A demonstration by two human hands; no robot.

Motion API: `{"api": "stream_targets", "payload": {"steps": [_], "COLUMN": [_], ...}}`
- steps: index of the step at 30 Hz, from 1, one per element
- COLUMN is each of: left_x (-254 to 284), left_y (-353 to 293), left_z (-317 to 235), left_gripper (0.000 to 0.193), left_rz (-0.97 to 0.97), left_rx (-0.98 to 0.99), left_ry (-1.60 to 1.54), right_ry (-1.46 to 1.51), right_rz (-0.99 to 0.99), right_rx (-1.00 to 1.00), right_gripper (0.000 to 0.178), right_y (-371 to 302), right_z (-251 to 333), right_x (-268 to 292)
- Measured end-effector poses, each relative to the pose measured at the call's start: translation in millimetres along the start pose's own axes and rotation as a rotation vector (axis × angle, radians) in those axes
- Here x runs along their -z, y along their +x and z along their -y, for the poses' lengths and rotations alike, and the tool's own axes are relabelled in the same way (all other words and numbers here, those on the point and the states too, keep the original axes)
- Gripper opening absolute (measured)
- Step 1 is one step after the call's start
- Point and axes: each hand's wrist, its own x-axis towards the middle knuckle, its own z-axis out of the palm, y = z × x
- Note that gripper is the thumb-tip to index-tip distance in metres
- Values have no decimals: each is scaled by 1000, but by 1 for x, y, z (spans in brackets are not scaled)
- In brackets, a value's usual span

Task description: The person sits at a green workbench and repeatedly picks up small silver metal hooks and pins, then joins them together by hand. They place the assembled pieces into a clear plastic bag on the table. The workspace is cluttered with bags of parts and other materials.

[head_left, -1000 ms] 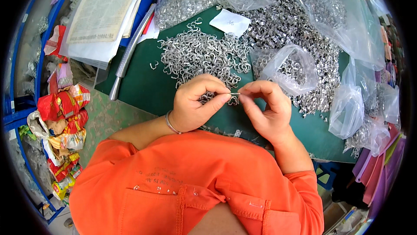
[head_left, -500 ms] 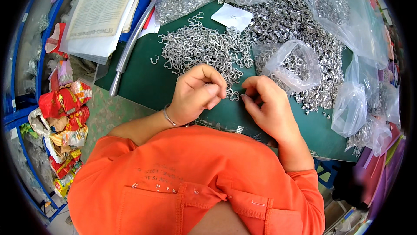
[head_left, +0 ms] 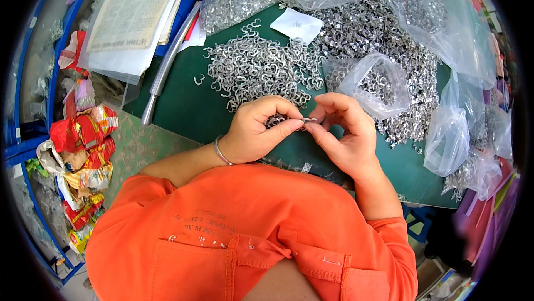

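Note:
In front of my chest, my left hand [head_left: 260, 125] pinches a small metal piece [head_left: 309, 120] between thumb and forefinger. The thumb and fingers of my right hand [head_left: 352, 138] grip the other end of it, so the fingertips of both hands nearly meet. Its exact shape is mostly covered by the fingers. More silvery pieces [head_left: 274, 119] show inside the curl of my left hand; whether they lie in it or behind it, I cannot tell. Just beyond my hands spreads a heap of curved, S-like metal hooks [head_left: 261, 67] on the green tabletop [head_left: 183, 100].
A larger heap of small shiny metal pieces [head_left: 361, 23] lies at the far right, with an open plastic bag [head_left: 384, 87] on it. Filled clear bags [head_left: 239, 3] stand behind. At left are a metal-handled tool [head_left: 161, 75], papers [head_left: 125, 23] and a blue rack [head_left: 53, 67]. A white slip [head_left: 297, 24] lies between the heaps.
My hands have come together from a small gap apart. The fingertips now meet at a small metal piece, and the right hand's fingers have spread slightly.

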Motion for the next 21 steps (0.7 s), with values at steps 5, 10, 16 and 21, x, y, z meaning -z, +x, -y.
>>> {"api": "stream_targets", "payload": {"steps": [5,10,16,21], "left_x": [-1,-1,0,2], "left_y": [1,2,5,-2], "left_z": [3,3,-1,0], "left_gripper": [8,9,7,8], "left_rz": [-53,-56,-8,-57], "left_rx": [-69,-115,-166,103], "left_ry": [22,3,75,-653], "right_ry": [80,57,-6,-233], "right_rz": [-7,-19,-5,-9], "right_rx": [-2,42,80,68], "right_gripper": [33,32,30,20], "right_y": [-2,-2,-2,1], "right_z": [-3,-4,-3,1], "right_x": [0,0,0,6]}}
